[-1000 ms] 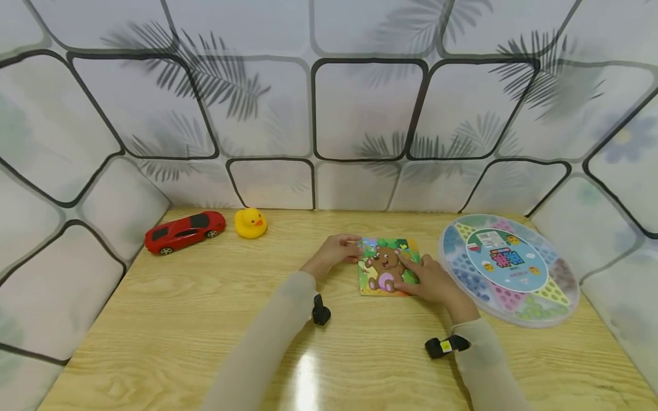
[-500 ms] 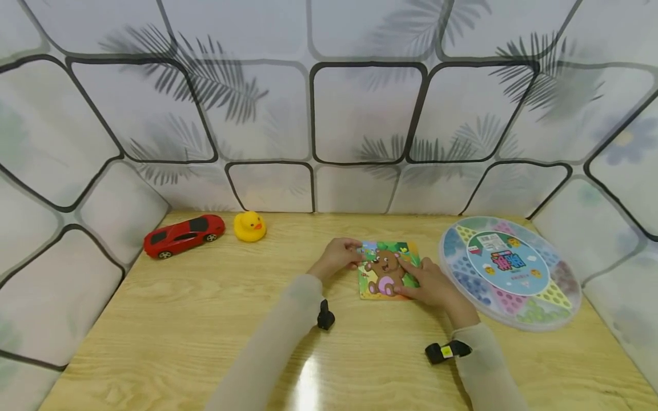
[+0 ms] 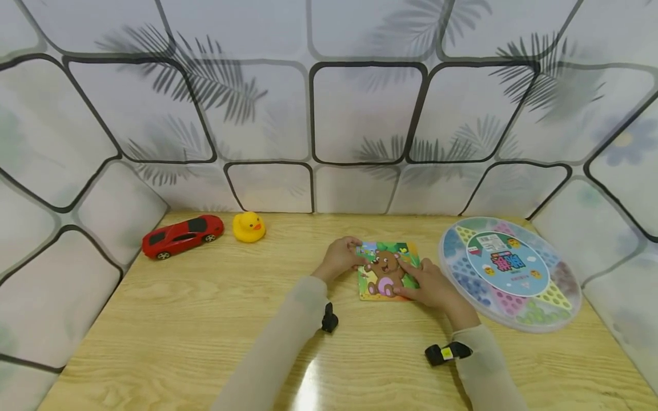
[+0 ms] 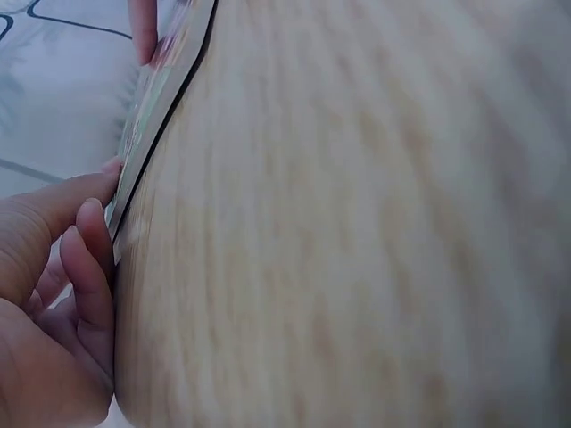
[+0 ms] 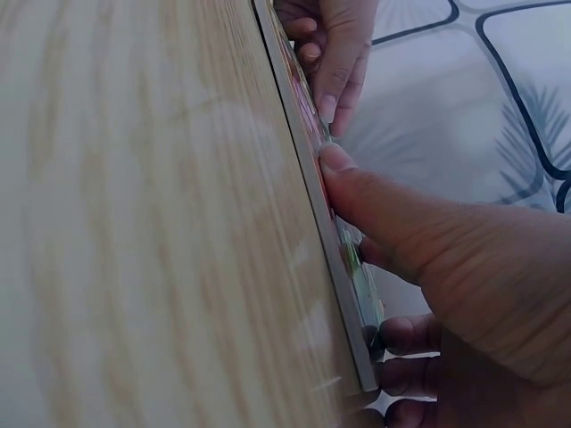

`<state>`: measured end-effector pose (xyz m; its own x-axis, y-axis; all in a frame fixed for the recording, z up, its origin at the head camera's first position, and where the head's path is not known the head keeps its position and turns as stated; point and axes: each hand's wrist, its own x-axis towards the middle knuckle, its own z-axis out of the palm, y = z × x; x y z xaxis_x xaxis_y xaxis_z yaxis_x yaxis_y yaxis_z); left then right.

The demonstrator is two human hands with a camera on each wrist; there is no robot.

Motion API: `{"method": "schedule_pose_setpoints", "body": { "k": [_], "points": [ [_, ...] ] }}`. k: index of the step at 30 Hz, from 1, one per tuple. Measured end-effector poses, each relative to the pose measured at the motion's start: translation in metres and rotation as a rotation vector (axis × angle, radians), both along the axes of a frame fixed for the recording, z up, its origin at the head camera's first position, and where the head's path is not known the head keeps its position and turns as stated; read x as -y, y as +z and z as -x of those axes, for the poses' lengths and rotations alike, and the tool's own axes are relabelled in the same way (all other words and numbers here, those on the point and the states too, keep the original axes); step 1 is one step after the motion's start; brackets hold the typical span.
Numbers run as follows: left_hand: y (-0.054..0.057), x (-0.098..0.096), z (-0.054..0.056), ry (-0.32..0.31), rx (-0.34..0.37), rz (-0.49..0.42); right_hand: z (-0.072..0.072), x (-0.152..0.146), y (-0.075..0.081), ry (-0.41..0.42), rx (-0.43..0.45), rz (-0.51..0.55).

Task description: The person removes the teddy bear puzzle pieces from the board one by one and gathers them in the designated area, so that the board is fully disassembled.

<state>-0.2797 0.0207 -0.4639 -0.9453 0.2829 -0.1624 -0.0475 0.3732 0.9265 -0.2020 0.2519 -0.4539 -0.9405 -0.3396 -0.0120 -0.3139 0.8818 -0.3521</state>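
A square bear puzzle board [image 3: 384, 279], thin and brightly printed, lies flat on the wooden table. At its left edge is my left hand [image 3: 340, 260], the thumb over the top and the other fingers bent against the side. My right hand [image 3: 434, 285] holds the right side: index finger and thumb rest on the picture, while the remaining fingers touch the edge. In the left wrist view the board [image 4: 165, 102] shows nearly edge-on beside my left hand [image 4: 45, 267]. The right wrist view has my right thumb on the board's edge [image 5: 326, 214]. The picture's right part is partly covered.
A round, clear-rimmed Chinese checkers set [image 3: 509, 271] lies just right of my right hand. Further left, a yellow rubber duck [image 3: 249, 227] and a red toy car [image 3: 183, 236] stand near the back wall [image 3: 354, 188]. Bare wooden table [image 3: 205, 319] extends in front.
My left hand has shifted slightly right along the board's left edge, with the thumb further onto the picture. My right hand and the board stay nearly still.
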Motion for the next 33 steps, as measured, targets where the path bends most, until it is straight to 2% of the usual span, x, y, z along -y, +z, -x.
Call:
{"method": "schedule_pose_setpoints", "body": {
  "k": [5, 9, 12, 21, 27, 33],
  "points": [
    [0.0046, -0.0002, -0.002, -0.012, -0.05, 0.139, -0.0009, 0.0009, 0.0025, 0.016, 0.008, 0.01],
    [0.0089, -0.0012, -0.0031, -0.062, -0.074, 0.205, -0.0013, 0.0008, 0.0032, 0.018, 0.004, 0.007],
    [0.0095, -0.0014, -0.0042, -0.079, -0.074, 0.216, -0.0022, 0.0006, 0.0031, 0.016, 0.005, 0.009],
    [0.0042, -0.0032, -0.0067, -0.02, -0.114, 0.248, -0.0037, 0.0007, 0.001, 0.0, 0.01, 0.008],
    [0.0041, -0.0035, -0.0078, 0.006, -0.115, 0.258, -0.0025, 0.0012, -0.0017, 0.006, 0.003, 0.014],
    [0.0044, -0.0043, -0.01, 0.012, -0.13, 0.221, -0.0024, -0.0008, -0.0028, 0.003, -0.007, 0.011]
  ]
}}
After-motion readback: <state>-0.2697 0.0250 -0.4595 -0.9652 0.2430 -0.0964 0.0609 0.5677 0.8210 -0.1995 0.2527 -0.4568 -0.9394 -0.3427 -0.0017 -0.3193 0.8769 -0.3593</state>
